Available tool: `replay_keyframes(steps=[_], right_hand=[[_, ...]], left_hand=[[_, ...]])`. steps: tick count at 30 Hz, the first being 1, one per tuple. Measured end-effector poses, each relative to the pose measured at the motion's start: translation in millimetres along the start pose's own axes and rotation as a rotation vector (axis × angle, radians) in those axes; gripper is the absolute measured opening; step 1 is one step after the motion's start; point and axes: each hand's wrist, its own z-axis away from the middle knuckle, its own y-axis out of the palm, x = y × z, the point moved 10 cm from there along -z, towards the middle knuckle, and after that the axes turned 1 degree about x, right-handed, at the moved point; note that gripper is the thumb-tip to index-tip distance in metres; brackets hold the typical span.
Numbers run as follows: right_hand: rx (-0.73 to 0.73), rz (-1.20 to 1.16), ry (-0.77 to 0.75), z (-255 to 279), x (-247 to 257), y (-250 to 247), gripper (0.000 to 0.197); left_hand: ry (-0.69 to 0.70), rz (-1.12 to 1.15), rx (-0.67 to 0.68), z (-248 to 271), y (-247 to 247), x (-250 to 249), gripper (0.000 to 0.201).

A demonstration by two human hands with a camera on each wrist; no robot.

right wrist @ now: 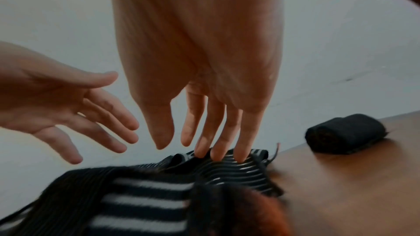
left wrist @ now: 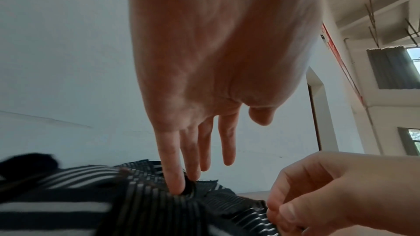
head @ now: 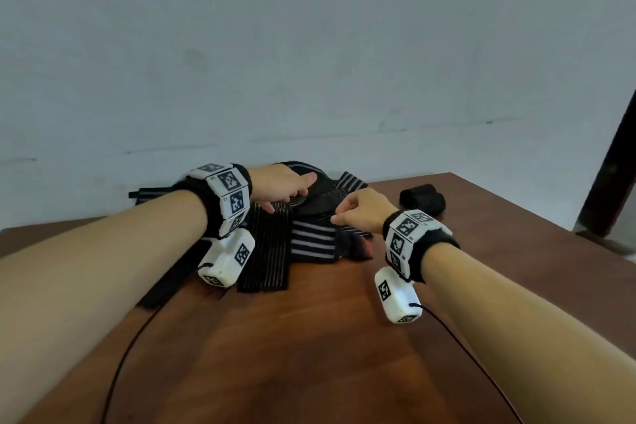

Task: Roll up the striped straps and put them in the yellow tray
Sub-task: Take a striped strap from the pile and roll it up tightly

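Note:
A heap of black straps with white stripes [head: 309, 241] lies at the far middle of the wooden table [head: 309, 337]. My left hand [head: 292, 193] reaches over the heap with straight fingers; in the left wrist view its little finger [left wrist: 176, 184] touches a thin-striped strap [left wrist: 147, 204]. My right hand [head: 339, 217] sits at the heap's right side, fingers curled, and pinches a strap's edge [left wrist: 261, 214]. In the right wrist view its fingertips [right wrist: 218, 155] rest on a folded strap [right wrist: 238, 171]. No yellow tray shows in any view.
A rolled black strap [head: 422, 199] lies on the table right of the heap, also in the right wrist view [right wrist: 345, 134]. Thin black cables [head: 120, 354] trail from both wrists over the near table. A pale wall stands close behind; a dark post [head: 616, 165] rises at the right.

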Motion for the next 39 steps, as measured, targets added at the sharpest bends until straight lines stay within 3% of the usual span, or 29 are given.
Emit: replay_keyframes(steps=[10, 15, 18, 21, 24, 26, 29, 30, 32, 34, 36, 39], right_hand=[[0.053, 0.181, -0.173, 5, 123, 78, 0.021], [0.091, -0.07, -0.081, 11, 123, 109, 0.053], [0.04, -0.253, -0.052, 9, 122, 112, 0.054], [-0.061, -0.407, -0.158, 20, 143, 107, 0.045], [0.071, -0.541, -0.328, 48, 179, 125, 0.037], [0.214, -0.507, -0.384, 63, 193, 145, 0.035], [0.354, -0.501, -0.376, 71, 188, 152, 0.04], [0.367, -0.541, -0.363, 70, 181, 146, 0.042], [0.331, -0.643, -0.298, 62, 160, 124, 0.041], [0.201, -0.663, -0.203, 46, 131, 94, 0.032], [0.072, -0.566, -0.123, 30, 104, 67, 0.025], [0.047, -0.375, -0.111, 14, 90, 58, 0.031]], left_hand=[[-0.032, 0.061, -0.069, 63, -57, 116, 0.058], [-0.08, 0.165, -0.08, 75, -60, 172, 0.056], [-0.084, 0.279, -0.075, 81, -54, 184, 0.056], [-0.076, 0.429, -0.111, 82, -46, 190, 0.065], [-0.1, 0.683, -0.153, 78, -42, 196, 0.075], [-0.104, 0.82, -0.173, 76, -40, 193, 0.056], [-0.038, 0.971, -0.182, 66, -38, 181, 0.016], [-0.026, 1.003, -0.191, 65, -38, 179, 0.012], [-0.045, 1.062, -0.165, 62, -36, 179, 0.012], [-0.072, 1.115, -0.112, 66, -37, 177, 0.011], [-0.047, 1.147, -0.09, 70, -48, 171, 0.008], [0.038, 1.198, -0.152, 78, -80, 155, 0.015]])
